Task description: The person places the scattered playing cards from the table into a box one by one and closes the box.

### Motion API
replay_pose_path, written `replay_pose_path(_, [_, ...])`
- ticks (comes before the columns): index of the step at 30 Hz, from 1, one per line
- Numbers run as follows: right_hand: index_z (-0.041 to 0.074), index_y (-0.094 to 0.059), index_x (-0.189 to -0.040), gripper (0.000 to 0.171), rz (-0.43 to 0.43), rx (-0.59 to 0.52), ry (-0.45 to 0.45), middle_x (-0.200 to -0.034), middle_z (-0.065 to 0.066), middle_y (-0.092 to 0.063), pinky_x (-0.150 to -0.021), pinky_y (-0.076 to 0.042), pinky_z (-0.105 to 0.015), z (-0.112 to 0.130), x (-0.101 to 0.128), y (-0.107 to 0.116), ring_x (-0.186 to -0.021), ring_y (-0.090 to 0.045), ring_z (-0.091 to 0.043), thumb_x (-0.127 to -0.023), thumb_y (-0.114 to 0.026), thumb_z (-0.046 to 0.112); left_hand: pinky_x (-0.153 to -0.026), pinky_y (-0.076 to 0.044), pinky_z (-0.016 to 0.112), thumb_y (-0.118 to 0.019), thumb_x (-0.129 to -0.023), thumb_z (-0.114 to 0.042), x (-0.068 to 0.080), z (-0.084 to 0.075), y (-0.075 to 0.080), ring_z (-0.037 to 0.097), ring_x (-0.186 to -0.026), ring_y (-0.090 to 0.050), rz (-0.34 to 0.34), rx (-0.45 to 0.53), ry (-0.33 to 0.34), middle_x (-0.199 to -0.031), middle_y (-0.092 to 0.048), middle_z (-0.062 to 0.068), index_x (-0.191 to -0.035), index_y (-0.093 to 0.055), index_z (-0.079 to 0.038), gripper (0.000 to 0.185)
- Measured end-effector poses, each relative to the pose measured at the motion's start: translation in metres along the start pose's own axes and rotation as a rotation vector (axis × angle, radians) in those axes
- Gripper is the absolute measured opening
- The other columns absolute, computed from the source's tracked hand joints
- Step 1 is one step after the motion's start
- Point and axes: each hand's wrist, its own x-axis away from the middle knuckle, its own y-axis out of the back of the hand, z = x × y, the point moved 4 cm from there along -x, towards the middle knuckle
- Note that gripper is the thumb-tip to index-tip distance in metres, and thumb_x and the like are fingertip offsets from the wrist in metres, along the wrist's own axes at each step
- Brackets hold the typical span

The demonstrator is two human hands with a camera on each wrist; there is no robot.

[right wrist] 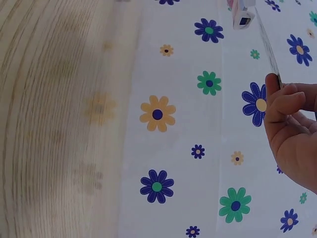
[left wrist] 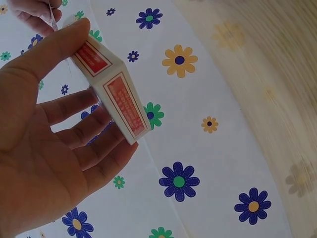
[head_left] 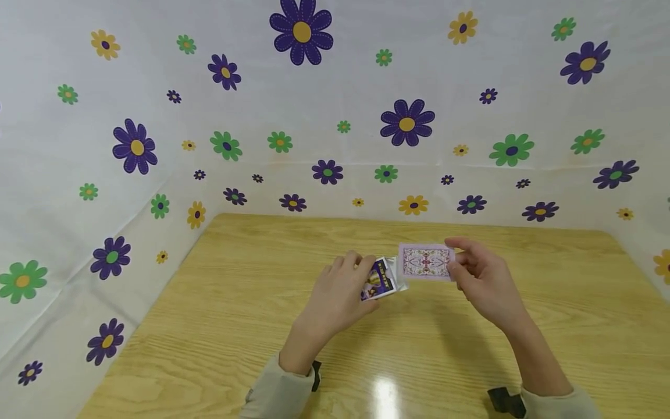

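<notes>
My left hand point(head_left: 337, 294) grips a small card box point(head_left: 379, 280) with a dark purple printed face, thumb on one side and fingers on the other. In the left wrist view, the white sides of the box carry red panels of small print. Between thumb and fingers, my right hand point(head_left: 489, 285) pinches a playing card point(head_left: 426, 261), its pink and white patterned back facing up. Seen edge-on in the right wrist view, the card is thin. A pale, shiny flap or wrapper point(head_left: 401, 278) sticks out at the box's end, close beside the card. Both hands are above the table.
A wood-grain table point(head_left: 235, 302) lies under the hands. White cloth point(head_left: 356, 87) printed with purple, green and yellow flowers rises behind it and along both sides. Dark straps point(head_left: 506, 401) show at the sleeve cuffs.
</notes>
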Motion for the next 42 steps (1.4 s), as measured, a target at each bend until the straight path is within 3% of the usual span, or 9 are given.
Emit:
replay_pose_path(19, [-0.002,-0.053,-0.139,0.041,0.104,0.118,-0.043,-0.093,-0.014,-0.063,-0.049,-0.037,-0.023,0.005,0.000,-0.010,-0.065,-0.051,-0.016,-0.098,-0.054,-0.002,-0.087,-0.052,0.039,-0.082,-0.081,-0.041,0.000,-0.003,-0.004,0.025,-0.107,-0.057,0.020,-0.024,-0.039,-0.127,-0.056,0.010,-0.141,-0.049,-0.013,0.074])
replay_pose_path(26, [0.000,-0.053,-0.140,0.041,0.116,0.109,-0.036,-0.092,-0.013,-0.063,-0.048,-0.038,-0.022,0.005,0.002,-0.013,-0.062,-0.049,-0.014,-0.099,-0.053,-0.001,-0.090,-0.053,0.040,-0.081,-0.081,-0.042,0.000,-0.006,-0.004,0.026,-0.110,-0.058,0.031,-0.047,-0.057,-0.128,-0.056,0.010,-0.142,-0.048,-0.013,0.075])
replay_pose_path(31, [0.001,-0.051,-0.137,0.039,0.054,0.074,-0.035,-0.091,-0.013,-0.065,-0.047,-0.043,-0.023,0.006,0.003,-0.016,-0.059,-0.050,-0.012,-0.098,-0.057,0.001,-0.090,-0.053,0.040,-0.082,-0.080,-0.041,-0.001,-0.008,-0.003,0.027,-0.110,-0.058,0.003,-0.065,-0.071,-0.127,-0.056,0.012,-0.142,-0.048,-0.011,0.076])
replay_pose_path(37, [-0.005,-0.060,-0.122,0.027,-0.075,-0.026,-0.066,-0.089,-0.016,-0.065,-0.048,-0.050,-0.025,0.006,0.007,-0.023,-0.056,-0.053,-0.013,-0.096,-0.063,0.005,-0.090,-0.053,0.040,-0.083,-0.080,-0.040,0.000,-0.008,-0.002,0.028,-0.110,-0.058,-0.017,-0.071,-0.065,-0.127,-0.057,0.012,-0.142,-0.049,-0.010,0.077])
replay_pose_path(42, [-0.005,-0.065,-0.116,0.024,-0.094,-0.089,-0.112,-0.089,-0.017,-0.064,-0.051,-0.054,-0.026,0.007,0.006,-0.030,-0.058,-0.057,-0.014,-0.096,-0.065,0.008,-0.091,-0.053,0.040,-0.082,-0.081,-0.041,0.000,-0.010,0.000,0.027,-0.112,-0.058,-0.010,-0.046,-0.064,-0.129,-0.056,0.011,-0.143,-0.048,-0.013,0.076])
